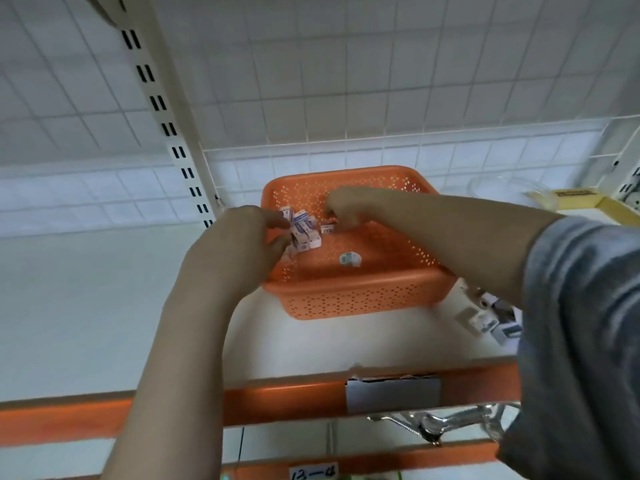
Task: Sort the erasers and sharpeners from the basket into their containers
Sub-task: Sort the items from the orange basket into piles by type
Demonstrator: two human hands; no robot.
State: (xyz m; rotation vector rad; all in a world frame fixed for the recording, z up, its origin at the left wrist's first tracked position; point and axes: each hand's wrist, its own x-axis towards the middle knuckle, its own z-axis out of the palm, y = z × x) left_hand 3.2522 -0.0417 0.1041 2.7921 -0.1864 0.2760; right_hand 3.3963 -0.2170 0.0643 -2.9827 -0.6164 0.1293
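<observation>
Reaching grips (242,233) (341,209) inside basket (363,299)

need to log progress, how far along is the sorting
Partly done, it seems: several small boxes already lie on the shelf right of the orange basket. In hand: left hand grips a cluster of erasers; right hand reaches in. Left: those erasers and one round item.

A handwritten shelf label (313,473) reads "13-4".
</observation>
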